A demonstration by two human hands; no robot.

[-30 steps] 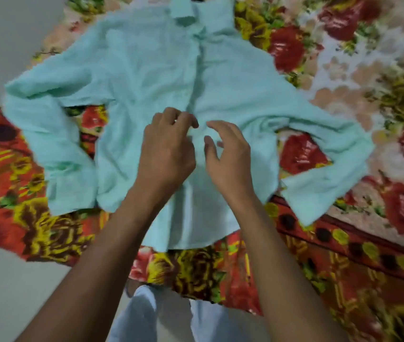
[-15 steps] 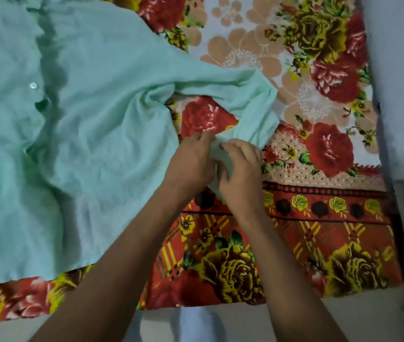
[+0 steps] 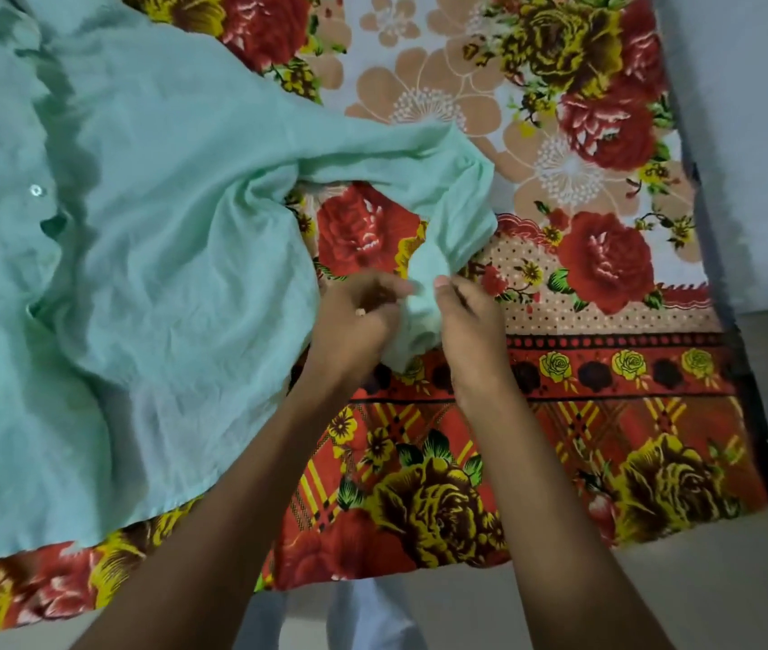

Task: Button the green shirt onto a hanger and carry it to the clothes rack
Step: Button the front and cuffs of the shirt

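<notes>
The pale green shirt [image 3: 147, 255] lies spread front-up on a floral bedsheet [image 3: 607, 255], filling the left half of the view. A white button [image 3: 36, 190] shows on its placket at the far left. Its right sleeve [image 3: 447, 204] bends down toward me, and the cuff [image 3: 422, 302] sits between my hands. My left hand [image 3: 356, 321] pinches the cuff's left side. My right hand [image 3: 471, 326] pinches its right side with thumb and fingers. No hanger is in view.
The bed's front edge [image 3: 466, 567] runs across the lower part of the view, with pale floor [image 3: 701, 602] below it. A grey surface [image 3: 757, 133] borders the bed on the right. My legs [image 3: 372, 616] stand against the bed edge.
A second ago both hands worked at the shirt's front placket. My view swung right and both hands moved to the right sleeve's cuff, which they still hold now, bunched tighter.
</notes>
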